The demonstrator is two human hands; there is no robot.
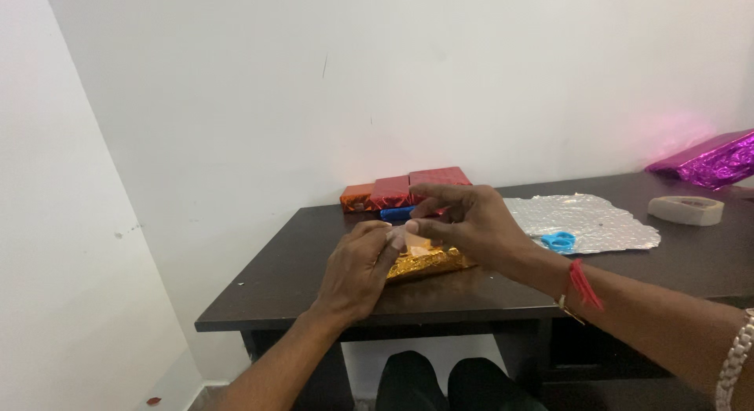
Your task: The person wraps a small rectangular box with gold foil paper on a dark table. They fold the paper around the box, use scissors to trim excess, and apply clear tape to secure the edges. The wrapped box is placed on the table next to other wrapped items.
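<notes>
Both hands on gold foil-wrapped packet (428,262) at desk (314,246) front edge; left hand (357,273) fingers curled, pressing it down; right hand (471,222) pinches small clear tape piece (410,240) over it; blue scissors (559,240) on silver foil sheet (597,218) nearby

parcel (428,262) on desk (275,285) front | boxes (404,189) behind | scissors (558,240) on sheet (589,218), right

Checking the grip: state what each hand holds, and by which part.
Both the left hand and right hand pinch a small clear tape strip by its ends, above the gold foil-wrapped packet.
</notes>
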